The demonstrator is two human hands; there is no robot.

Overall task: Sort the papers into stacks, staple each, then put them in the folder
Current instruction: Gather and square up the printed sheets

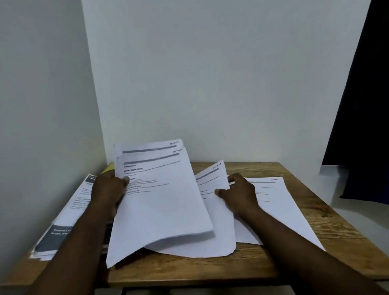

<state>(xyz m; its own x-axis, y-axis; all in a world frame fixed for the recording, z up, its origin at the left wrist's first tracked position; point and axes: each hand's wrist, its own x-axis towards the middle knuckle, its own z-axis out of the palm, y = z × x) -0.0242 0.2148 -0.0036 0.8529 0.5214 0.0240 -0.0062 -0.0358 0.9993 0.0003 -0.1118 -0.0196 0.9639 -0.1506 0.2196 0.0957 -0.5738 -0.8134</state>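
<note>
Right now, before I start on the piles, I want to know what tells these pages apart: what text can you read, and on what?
"SECTION" plus one blurred character: top right corner of the front sheet held in the left hand.
The same, equally blurred: back sheet, loose sheet pinched by the right hand, flat sheet.
"2" and a half-hidden digit: booklet.
All body text: too blurred to read.
</note>
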